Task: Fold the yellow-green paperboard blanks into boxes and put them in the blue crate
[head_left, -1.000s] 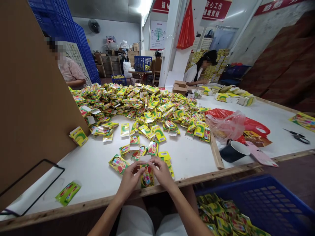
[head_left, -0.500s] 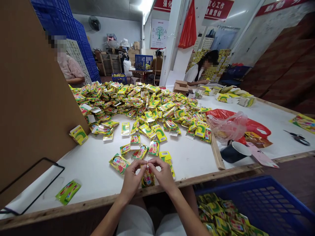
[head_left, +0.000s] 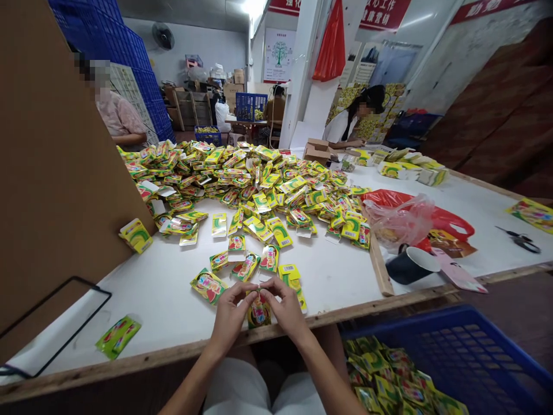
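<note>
My left hand (head_left: pixel 230 314) and my right hand (head_left: pixel 285 309) meet over the front edge of the white table (head_left: pixel 173 300). Both pinch the top of one small yellow-green packet (head_left: pixel 258 311), which stands between the palms with its red-and-pink print showing. Just beyond my fingers lie a few loose packets (head_left: pixel 246 266) of the same kind. A large heap of packets (head_left: pixel 242 184) covers the middle of the table.
A blue crate (head_left: pixel 453 357) holding packets stands low at my right. A brown board (head_left: pixel 56 173) leans at the left. A dark cup (head_left: pixel 410 266), red and clear bags (head_left: pixel 401 219) and scissors (head_left: pixel 521 239) lie to the right. Other people sit at the far side.
My fingertips have drawn together at the packet's top, and the white flap seen there a second ago no longer shows. The view has shifted only slightly.
</note>
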`<state>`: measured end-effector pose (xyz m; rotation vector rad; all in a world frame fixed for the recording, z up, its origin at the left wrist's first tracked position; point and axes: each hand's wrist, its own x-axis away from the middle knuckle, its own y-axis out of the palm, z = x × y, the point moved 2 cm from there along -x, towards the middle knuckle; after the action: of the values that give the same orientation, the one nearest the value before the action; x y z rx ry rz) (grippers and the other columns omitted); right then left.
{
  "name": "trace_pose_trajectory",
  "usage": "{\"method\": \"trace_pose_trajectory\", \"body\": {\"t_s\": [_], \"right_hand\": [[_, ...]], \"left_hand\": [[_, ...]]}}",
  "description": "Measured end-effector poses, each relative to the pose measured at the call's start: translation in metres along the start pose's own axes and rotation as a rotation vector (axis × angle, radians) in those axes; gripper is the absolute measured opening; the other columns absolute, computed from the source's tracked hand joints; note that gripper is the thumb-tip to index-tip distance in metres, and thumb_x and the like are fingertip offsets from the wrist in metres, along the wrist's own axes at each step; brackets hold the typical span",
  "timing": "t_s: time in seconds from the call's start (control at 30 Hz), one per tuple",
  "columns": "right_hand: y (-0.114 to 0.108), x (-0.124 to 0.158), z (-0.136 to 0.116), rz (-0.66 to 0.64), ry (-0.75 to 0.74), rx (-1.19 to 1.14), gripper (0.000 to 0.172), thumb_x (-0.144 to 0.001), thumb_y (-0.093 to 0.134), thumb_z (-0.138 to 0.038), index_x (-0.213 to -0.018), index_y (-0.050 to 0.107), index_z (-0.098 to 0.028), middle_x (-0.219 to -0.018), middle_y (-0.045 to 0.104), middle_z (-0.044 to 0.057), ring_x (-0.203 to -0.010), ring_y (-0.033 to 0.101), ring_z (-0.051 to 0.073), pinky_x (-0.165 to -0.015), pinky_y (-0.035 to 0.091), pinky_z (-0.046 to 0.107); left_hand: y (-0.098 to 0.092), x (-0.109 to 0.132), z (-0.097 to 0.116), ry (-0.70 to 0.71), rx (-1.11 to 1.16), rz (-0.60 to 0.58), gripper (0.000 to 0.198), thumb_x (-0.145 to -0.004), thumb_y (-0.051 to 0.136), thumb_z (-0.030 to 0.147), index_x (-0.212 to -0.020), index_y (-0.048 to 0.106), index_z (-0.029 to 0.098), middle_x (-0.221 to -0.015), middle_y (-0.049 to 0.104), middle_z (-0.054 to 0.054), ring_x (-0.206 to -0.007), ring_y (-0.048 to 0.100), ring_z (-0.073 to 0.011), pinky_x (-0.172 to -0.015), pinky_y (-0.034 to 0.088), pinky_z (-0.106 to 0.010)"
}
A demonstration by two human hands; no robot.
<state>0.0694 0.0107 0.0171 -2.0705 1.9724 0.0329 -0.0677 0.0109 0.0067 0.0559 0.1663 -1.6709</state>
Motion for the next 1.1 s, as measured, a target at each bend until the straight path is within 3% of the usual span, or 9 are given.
{"method": "trace_pose_trajectory", "body": {"t_s": [0.17, 0.27, 0.33, 0.43, 0.57, 0.67, 0.77, 0.9, 1.1], "right_hand": [[-0.073, 0.022, -0.019, 0.201, 0.062, 0.286, 0.018, -0.086, 0.049, -0.032, -0.083, 0.062, -0.021, -0.084, 0.066, 0.005, -0.082, 0.061, 0.021, -0.075, 0.047, 0.032], [-0.14, 0.041, -0.023, 0.353, 0.078, 0.593, 0.02, -0.079, 0.054, -0.039, -0.079, 0.064, -0.021, -0.092, 0.064, 0.008, -0.092, 0.058, 0.027, -0.088, 0.04, 0.04], [-0.16, 0.049, -0.019, 0.381, 0.123, 0.652, 0.023, -0.076, 0.056, -0.042, -0.078, 0.064, -0.021, -0.093, 0.064, 0.009, -0.094, 0.057, 0.029, -0.09, 0.039, 0.043], [-0.139, 0.05, -0.013, 0.292, 0.167, 0.515, 0.024, -0.079, 0.053, -0.042, -0.083, 0.064, -0.021, -0.093, 0.065, 0.008, -0.094, 0.058, 0.027, -0.087, 0.042, 0.04], [-0.066, 0.043, -0.017, 0.133, 0.12, 0.287, 0.018, -0.085, 0.05, -0.035, -0.086, 0.062, -0.021, -0.092, 0.066, 0.007, -0.094, 0.059, 0.024, -0.085, 0.044, 0.034], [-0.023, 0.04, -0.021, 0.102, 0.112, 0.191, 0.012, -0.086, 0.051, -0.03, -0.084, 0.06, -0.021, -0.091, 0.065, 0.006, -0.091, 0.059, 0.023, -0.082, 0.045, 0.033], [0.007, 0.036, -0.021, 0.079, 0.098, 0.045, 0.012, -0.084, 0.055, -0.024, -0.096, 0.057, -0.022, -0.1, 0.064, 0.006, -0.093, 0.06, 0.021, -0.081, 0.047, 0.031], [0.023, 0.027, -0.011, 0.095, 0.021, -0.099, 0.022, -0.083, 0.055, -0.019, -0.105, 0.053, -0.022, -0.102, 0.064, 0.005, -0.094, 0.061, 0.018, -0.081, 0.048, 0.029], [0.009, 0.016, 0.0, -0.021, -0.038, -0.02, 0.023, -0.084, 0.05, -0.015, -0.105, 0.058, -0.021, -0.097, 0.066, 0.005, -0.088, 0.063, 0.018, -0.079, 0.049, 0.029]], "left_hand": [[-0.047, -0.003, 0.003, 0.12, -0.327, 0.073, 0.031, -0.085, 0.05, 0.025, -0.114, 0.059, 0.025, -0.121, 0.061, -0.008, -0.114, 0.053, -0.0249, -0.095, 0.043, -0.04], [-0.087, -0.011, -0.001, 0.162, -0.643, -0.121, 0.035, -0.079, 0.048, 0.015, -0.108, 0.062, 0.028, -0.129, 0.056, -0.005, -0.127, 0.041, -0.0281, -0.107, 0.026, -0.05], [-0.103, -0.017, -0.004, 0.136, -0.767, -0.269, 0.044, -0.077, 0.048, 0.012, -0.115, 0.058, 0.03, -0.132, 0.054, -0.004, -0.129, 0.039, -0.0285, -0.109, 0.018, -0.054], [-0.111, -0.024, 0.001, 0.098, -0.911, -0.372, 0.05, -0.071, 0.052, 0.011, -0.118, 0.056, 0.029, -0.124, 0.059, -0.007, -0.119, 0.047, -0.0293, -0.104, 0.025, -0.051], [-0.109, -0.022, 0.014, -0.076, -0.97, -0.398, 0.025, -0.06, 0.066, 0.018, -0.085, 0.064, 0.022, -0.092, 0.065, -0.006, -0.093, 0.057, -0.0299, -0.082, 0.042, -0.041], [-0.101, -0.013, 0.023, -0.15, -0.634, -0.325, 0.015, -0.068, 0.063, 0.025, -0.078, 0.054, 0.02, -0.076, 0.062, -0.001, -0.075, 0.059, -0.0215, -0.068, 0.045, -0.03], [-0.077, -0.003, 0.027, -0.107, -0.098, -0.077, 0.023, -0.077, 0.059, 0.03, -0.091, 0.042, 0.023, -0.085, 0.064, 0.0, -0.076, 0.062, -0.017, -0.067, 0.048, -0.027], [-0.032, 0.012, 0.017, -0.071, 0.22, 0.083, 0.035, -0.076, 0.065, 0.03, -0.095, 0.037, 0.025, -0.088, 0.066, 0.001, -0.075, 0.064, -0.0157, -0.069, 0.05, -0.027], [-0.016, 0.016, 0.002, -0.06, 0.051, -0.037, 0.023, -0.083, 0.057, 0.032, -0.102, 0.059, 0.019, -0.102, 0.067, -0.006, -0.096, 0.061, -0.0211, -0.084, 0.047, -0.03]]}}
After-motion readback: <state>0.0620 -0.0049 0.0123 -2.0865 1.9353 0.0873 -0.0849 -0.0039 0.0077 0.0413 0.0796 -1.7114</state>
